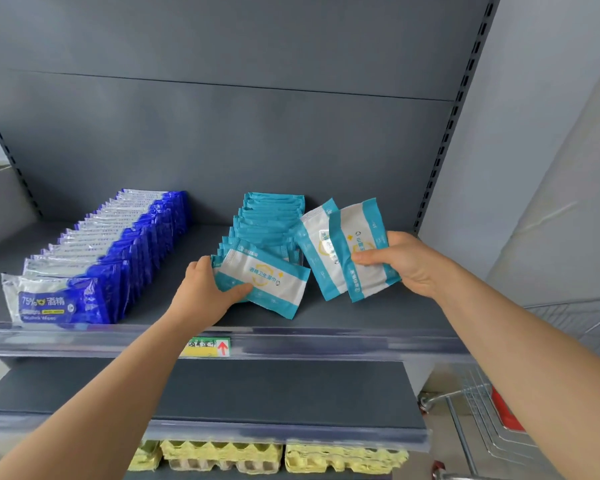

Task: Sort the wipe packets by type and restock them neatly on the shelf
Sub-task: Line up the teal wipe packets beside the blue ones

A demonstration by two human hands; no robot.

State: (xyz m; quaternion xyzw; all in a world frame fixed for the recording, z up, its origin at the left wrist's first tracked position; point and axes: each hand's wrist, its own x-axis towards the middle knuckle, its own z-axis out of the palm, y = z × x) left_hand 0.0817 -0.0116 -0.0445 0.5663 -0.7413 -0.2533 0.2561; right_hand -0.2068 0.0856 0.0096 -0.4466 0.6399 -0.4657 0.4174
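On grey metal shelf (361, 317), mid-span: row of teal-and-white foil wipe packets (271, 220) runs front to back. Left hand (208, 289) grips the row's front packet (267, 282), fingers curled round its left end, long axis lying across. Right hand (406, 261) pinches an upended teal packet (361, 237) just right of the row; second packet (316, 244) behind it, hold unclear. Likely needs a quarter-turn, then leftward.

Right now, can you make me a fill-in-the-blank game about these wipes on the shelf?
The front blue packet shows the number ____.
The left hand holds a teal packet, to the ____ of the blue row.
The price tag has a ____ arrow.
The egg trays below are ____.
Missing words: 75, right, red, yellow.
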